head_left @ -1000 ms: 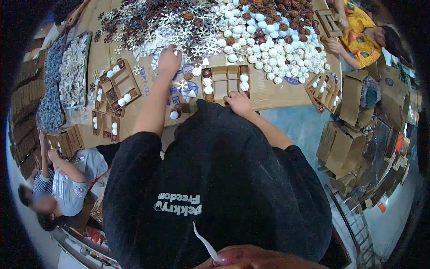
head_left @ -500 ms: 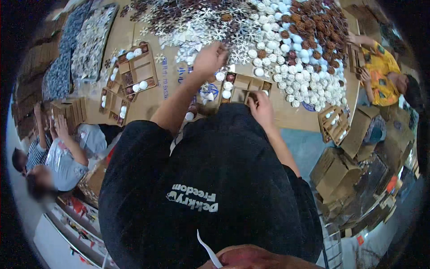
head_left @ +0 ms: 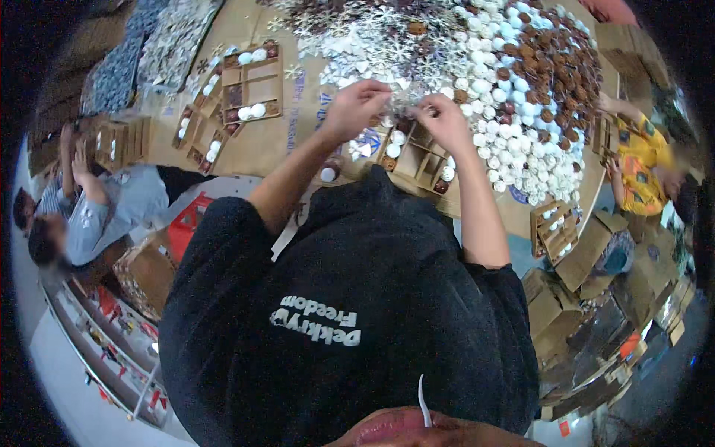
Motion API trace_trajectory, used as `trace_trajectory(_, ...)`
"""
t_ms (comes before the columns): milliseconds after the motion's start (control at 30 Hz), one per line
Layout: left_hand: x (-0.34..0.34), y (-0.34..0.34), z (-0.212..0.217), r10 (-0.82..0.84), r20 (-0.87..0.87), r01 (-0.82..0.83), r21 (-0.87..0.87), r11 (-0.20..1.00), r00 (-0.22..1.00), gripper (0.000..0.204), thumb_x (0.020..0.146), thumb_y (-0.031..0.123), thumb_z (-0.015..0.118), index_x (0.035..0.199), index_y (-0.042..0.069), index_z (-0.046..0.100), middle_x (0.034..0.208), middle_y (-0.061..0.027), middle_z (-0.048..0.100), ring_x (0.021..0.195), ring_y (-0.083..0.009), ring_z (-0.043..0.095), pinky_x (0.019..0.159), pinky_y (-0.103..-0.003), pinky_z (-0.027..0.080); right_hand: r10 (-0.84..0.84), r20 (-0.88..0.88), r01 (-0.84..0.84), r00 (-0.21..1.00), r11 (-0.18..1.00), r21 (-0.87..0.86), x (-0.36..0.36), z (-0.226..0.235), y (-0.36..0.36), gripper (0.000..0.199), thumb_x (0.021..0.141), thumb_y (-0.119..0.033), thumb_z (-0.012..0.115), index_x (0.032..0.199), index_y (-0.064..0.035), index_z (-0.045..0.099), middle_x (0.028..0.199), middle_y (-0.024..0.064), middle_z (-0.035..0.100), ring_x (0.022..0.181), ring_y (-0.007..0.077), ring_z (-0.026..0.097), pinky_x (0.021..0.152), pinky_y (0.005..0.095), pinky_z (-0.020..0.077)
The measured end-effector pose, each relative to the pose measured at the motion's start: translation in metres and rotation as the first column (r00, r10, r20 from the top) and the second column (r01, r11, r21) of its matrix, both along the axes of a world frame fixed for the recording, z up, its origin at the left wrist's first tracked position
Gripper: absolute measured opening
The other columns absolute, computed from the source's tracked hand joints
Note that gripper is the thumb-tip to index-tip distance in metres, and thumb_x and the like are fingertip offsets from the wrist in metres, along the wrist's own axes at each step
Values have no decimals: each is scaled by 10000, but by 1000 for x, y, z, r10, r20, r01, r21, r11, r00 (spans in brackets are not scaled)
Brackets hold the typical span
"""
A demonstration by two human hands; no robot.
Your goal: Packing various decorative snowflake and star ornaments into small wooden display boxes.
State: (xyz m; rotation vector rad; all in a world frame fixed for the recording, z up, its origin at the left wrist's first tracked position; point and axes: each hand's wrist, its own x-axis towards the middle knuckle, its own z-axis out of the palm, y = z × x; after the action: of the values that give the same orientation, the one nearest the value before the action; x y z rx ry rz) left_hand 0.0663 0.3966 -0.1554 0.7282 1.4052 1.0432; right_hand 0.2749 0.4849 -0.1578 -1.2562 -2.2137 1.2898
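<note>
The 2 hands work near each other above the table [head_left: 290, 141], a small gap between them, fingers bent inward and thumbs toward the fingertips. A pale, blurred thing [head_left: 402, 98] shows in the gap between the left hand [head_left: 359, 112] and the right hand [head_left: 445, 125]; I cannot tell what it is, nor whether either hand is clamped on it or it lies behind the fingertips. Just below the hands, nearest the right one, sits a divided cardboard box [head_left: 410, 160], with white balls in its left side and white and brown balls in its right. Beyond the left hand are small white pieces [head_left: 350, 71], with pale snowflakes [head_left: 335, 26] farther out. To the right of the right hand spread white woven balls [head_left: 525, 160], then pale blue balls [head_left: 523, 89] and brown woven balls [head_left: 573, 82]. Well left of the left hand stands another divided box [head_left: 281, 88], partly filled with balls. A person in yellow [head_left: 642, 179] is far right of the right hand.
</note>
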Motion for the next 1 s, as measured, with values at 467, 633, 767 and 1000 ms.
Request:
trace_trajectory(467,42,-4,-7,-404,-309,473,192,860,861,719,839,311,767,1417,72,411,1207,-140,577,1099,-216,562,958,-353,449,-643,-310,42,700,470,-881,2,-3,-24,397,982,-392,583,906,-7,646,802,35,651,687,129,592,672,289,493)
trace_trajectory(633,43,3,6,-325,151,319,61,946,934,586,875,234,718,1369,59,456,1078,-82,622,811,-130,598,767,-282,494,-668,-330,79,667,504,-860,20,28,-19,267,968,-229,628,1027,32,618,875,72,658,737,148,623,688,289,529)
trace_trajectory(767,30,12,23,-407,345,395,109,912,846,486,907,203,667,1326,46,478,932,-20,613,704,-51,510,645,-216,424,-645,-289,314,708,653,-689,37,34,-5,242,950,-177,644,1067,29,595,911,69,644,728,133,585,636,251,476)
trace_trajectory(1000,22,24,44,-539,-295,545,-71,836,789,446,882,372,686,1135,13,612,822,-53,644,743,-98,588,655,-265,465,-915,-367,220,170,398,-891,34,29,-7,119,961,-164,601,968,-46,595,809,35,598,677,132,544,575,278,459)
